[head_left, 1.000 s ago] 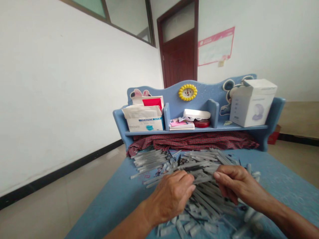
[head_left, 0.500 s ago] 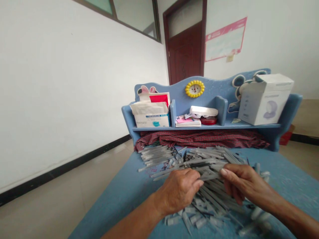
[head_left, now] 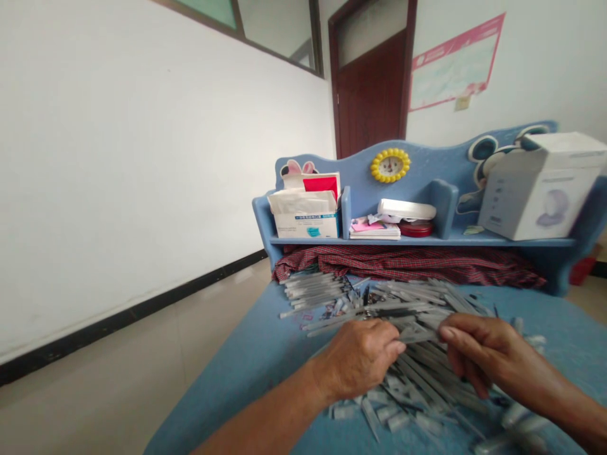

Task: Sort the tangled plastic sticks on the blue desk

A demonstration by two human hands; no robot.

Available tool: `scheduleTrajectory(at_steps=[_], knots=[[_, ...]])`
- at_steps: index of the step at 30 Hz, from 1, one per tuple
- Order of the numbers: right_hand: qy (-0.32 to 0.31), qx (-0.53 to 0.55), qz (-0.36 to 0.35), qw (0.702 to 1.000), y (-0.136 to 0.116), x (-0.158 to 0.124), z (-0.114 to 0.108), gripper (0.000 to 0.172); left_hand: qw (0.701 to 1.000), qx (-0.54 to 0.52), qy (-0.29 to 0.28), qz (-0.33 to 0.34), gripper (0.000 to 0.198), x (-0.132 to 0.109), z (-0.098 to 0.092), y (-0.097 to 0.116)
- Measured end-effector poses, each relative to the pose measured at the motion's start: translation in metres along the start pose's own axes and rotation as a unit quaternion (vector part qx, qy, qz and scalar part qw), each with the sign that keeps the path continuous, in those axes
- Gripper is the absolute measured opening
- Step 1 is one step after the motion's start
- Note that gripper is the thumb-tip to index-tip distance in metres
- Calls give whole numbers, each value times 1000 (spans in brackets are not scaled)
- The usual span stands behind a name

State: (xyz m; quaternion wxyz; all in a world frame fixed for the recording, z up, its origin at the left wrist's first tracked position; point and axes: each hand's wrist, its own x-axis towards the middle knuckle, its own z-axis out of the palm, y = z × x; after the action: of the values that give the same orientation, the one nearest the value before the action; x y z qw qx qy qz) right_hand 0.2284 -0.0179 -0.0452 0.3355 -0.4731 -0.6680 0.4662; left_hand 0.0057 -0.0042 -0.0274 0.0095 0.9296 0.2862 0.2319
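"Fingers [head_left: 456,335] first: how do they stand?"

"On the right hand [head_left: 493,351], low and right of the clock [head_left: 390,165], I see thumb and forefinger pinched together on one end of a slim translucent tube [head_left: 420,338]. The left hand [head_left: 363,357], below and slightly left of the clock, has its thumb drawn in near the tube's other end; I can't tell whether it grips."

"And the material around them?"

"Frosted, straight plastic barrels lie crisscrossed in a heap [head_left: 420,379] well below the clock, dark slivers among them, stubby clear pieces [head_left: 393,420] spilling toward my viewpoint. Down and left of the clock, I make out more barrels side by side in a neat row [head_left: 313,292]."

"Surface and room?"

"I have a smooth blue counter [head_left: 237,366] below the clock, with a crumpled red checked cloth [head_left: 403,265] at its back. The clock has a scalloped yellow rim. Left of it on the blue shelf [head_left: 427,242] sits a card mask box [head_left: 308,224]; right of it, a white carton [head_left: 535,196]; beneath it, papers [head_left: 374,232] and a round red tin [head_left: 416,229]. Behind the clock I see a dark-red panelled door [head_left: 374,95], and left of it a plain white wall [head_left: 142,158]."
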Motion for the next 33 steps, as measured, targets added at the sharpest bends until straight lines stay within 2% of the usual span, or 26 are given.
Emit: scheduleTrajectory(at_steps=[2, 4, 9, 13, 18, 23, 26, 30, 33], knots=[[-17, 33, -5, 999, 0, 1, -1, 36, 1000, -3, -1, -4, 19, 0, 0, 0], [-16, 49, 1, 999, -1, 2, -1, 38, 1000, -5, -2, -12, 19, 1, 0, -1], [13, 9, -4, 1000, -2, 5, -1, 44, 999, -15, -14, -30, 20, 2, 0, -1], [-21, 63, -19, 998, -7, 4, -2, 35, 998, -28, -17, -53, 21, 3, 0, -1], [3, 40, -2, 999, -8, 5, -2, 36, 996, -52, -29, -74, 21, 5, 0, -3], [-18, 85, -12, 996, -7, 7, -5, 30, 988, -105, -44, -101, 23, 8, -3, 1], [-22, 98, -12, 995, -7, 8, -7, 28, 956, -213, -100, -178, 29, 10, -6, 2], [-31, 104, -18, 994, -9, 5, -10, 23, 857, -380, -189, -292, 28, 10, -7, -3], [-17, 105, -28, 994, -11, 4, -16, 20, 811, -442, -196, -330, 29, 10, -8, -8]])
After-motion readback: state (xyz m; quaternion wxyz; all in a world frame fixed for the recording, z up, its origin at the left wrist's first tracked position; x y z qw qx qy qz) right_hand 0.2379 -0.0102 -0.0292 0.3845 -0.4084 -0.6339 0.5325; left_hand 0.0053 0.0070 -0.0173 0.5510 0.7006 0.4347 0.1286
